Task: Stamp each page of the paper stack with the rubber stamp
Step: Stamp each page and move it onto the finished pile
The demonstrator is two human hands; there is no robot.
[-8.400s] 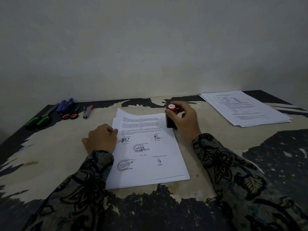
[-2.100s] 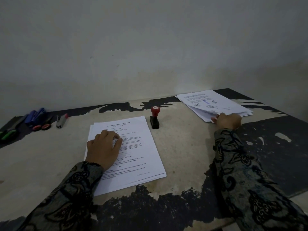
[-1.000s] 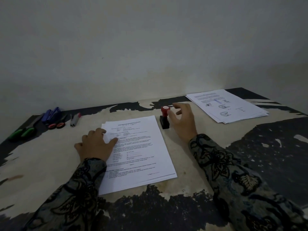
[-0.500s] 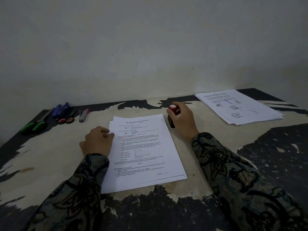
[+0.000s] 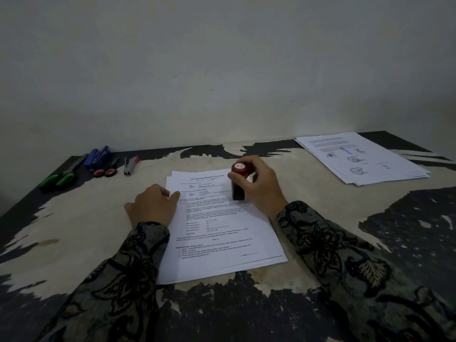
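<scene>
A stack of white printed pages (image 5: 222,233) lies in the middle of the worn table (image 5: 74,230). My right hand (image 5: 259,186) grips the rubber stamp (image 5: 238,183), which has a red round top and a black body, and holds it upright over the upper right part of the top page. Whether its base touches the paper I cannot tell. My left hand (image 5: 153,206) rests on the left edge of the stack, fingers curled, thumb on the page. A second pile of pages bearing stamp marks (image 5: 362,159) lies at the far right.
At the far left of the table lie green-handled scissors (image 5: 58,180), a blue stapler (image 5: 98,155), two small red rings (image 5: 104,172) and a small grey and pink stapler (image 5: 130,165). A plain wall stands right behind the table.
My right hand left the far right pile, came back to the stamp, closed on it and carried it from beside the stack onto the top page. My left hand stayed on the stack's left edge.
</scene>
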